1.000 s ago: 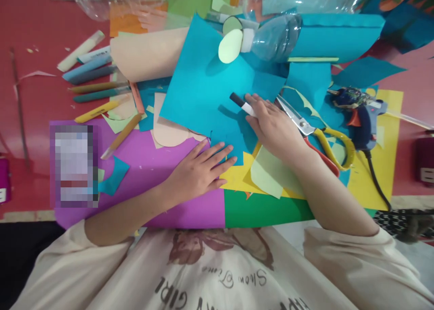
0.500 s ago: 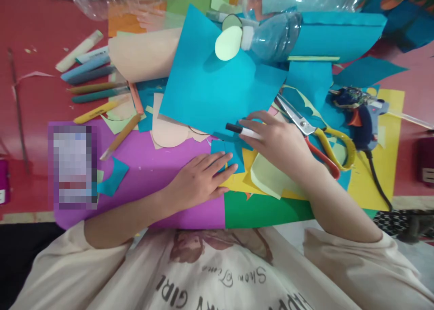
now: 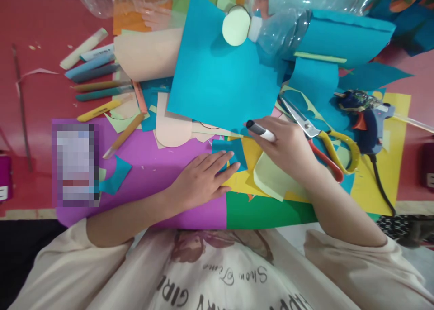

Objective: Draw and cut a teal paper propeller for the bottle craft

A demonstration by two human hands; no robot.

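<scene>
My left hand (image 3: pixel 203 176) lies flat, fingers spread, with its fingertips on a small blue paper piece (image 3: pixel 237 154). In my right hand (image 3: pixel 286 142) is a marker (image 3: pixel 261 131), its black end pointing up and left; the fingers are closed around it. A large blue sheet (image 3: pixel 220 83) lies just beyond both hands. On its top part rests a pale green paper circle (image 3: pixel 236 26), beside a clear plastic bottle (image 3: pixel 281 29). Under my right hand is a pale green paper piece (image 3: pixel 271 176). Scissors (image 3: pixel 313 131) with yellow and red handles lie right of that hand.
A dark blue glue gun (image 3: pixel 371 129) with its cord lies at the right on yellow paper (image 3: pixel 400 156). Several pens and markers (image 3: pixel 90 68) are scattered at upper left. A blurred phone-like object (image 3: pixel 76 165) sits on purple paper (image 3: pixel 152 158). A rolled peach sheet (image 3: pixel 149 54) is behind.
My right hand has turned the marker so its black end tips up toward me, and has moved slightly right. My left hand stays in place. The view has shifted a little.
</scene>
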